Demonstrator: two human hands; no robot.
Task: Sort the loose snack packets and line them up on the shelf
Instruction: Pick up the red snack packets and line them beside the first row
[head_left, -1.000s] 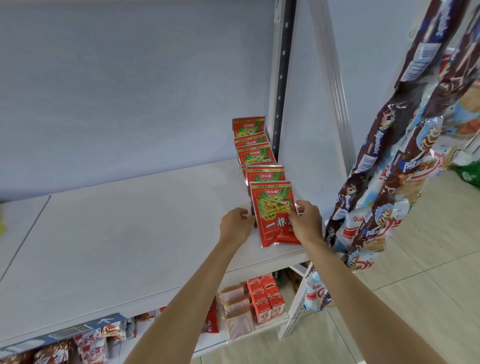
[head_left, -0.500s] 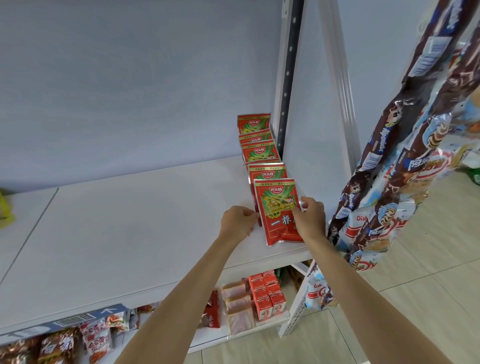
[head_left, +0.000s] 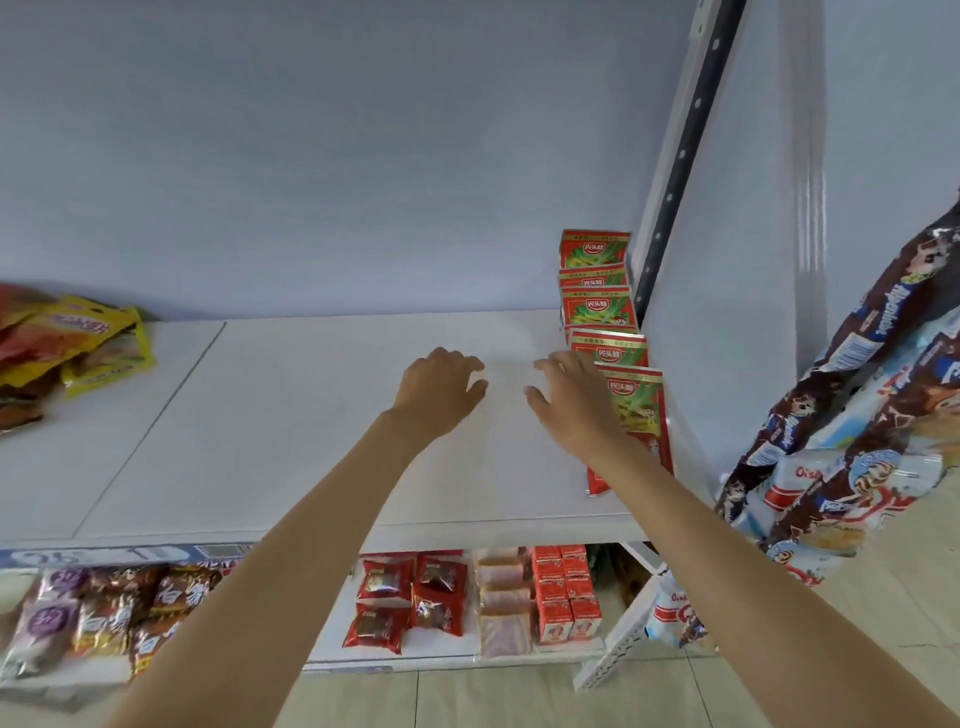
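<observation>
Both hands empty, fingers loosely spread: left hand (head_left: 441, 389) apart from red packet row (head_left: 618, 353), right hand (head_left: 571, 400) just beside it.

Red-green snack packets (head_left: 613, 353) lined upright, overlapping, at shelf (head_left: 311, 415) right end.

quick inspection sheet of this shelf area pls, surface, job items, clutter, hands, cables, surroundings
surface: white shelf, mid span bare.
job's things: red snack packets in an overlapping row at the right end, by the upright.
clutter: loose pile of yellow and red packets at the left end.
grippers: left hand and right hand open over the shelf, holding nothing.
cables: nothing seen.
surroundings: stocked lower shelf; hanging snack strips at right.
</observation>
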